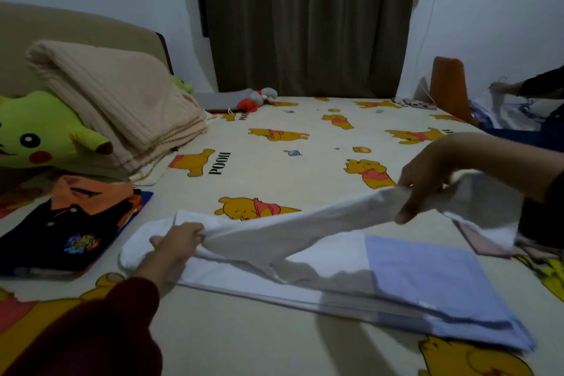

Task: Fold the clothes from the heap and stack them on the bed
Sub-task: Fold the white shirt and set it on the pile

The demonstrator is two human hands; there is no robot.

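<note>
A white garment with a pale blue end (320, 268) lies across the bed (274, 168) in front of me. My left hand (178, 243) grips a bunched fold of it near its left end. My right hand (424, 180) pinches the same fold higher up at the right, so a strip of white cloth is lifted and stretched between both hands. The blue end rests flat at the lower right. A stack of folded clothes (70, 229), black and orange on top, sits at the left.
A folded beige blanket (122, 101) and a green plush toy (39, 134) lie at the back left. A small grey and red plush (256, 99) lies near the dark curtain (308, 21). Another person's arm (531, 85) and more cloth are at the far right.
</note>
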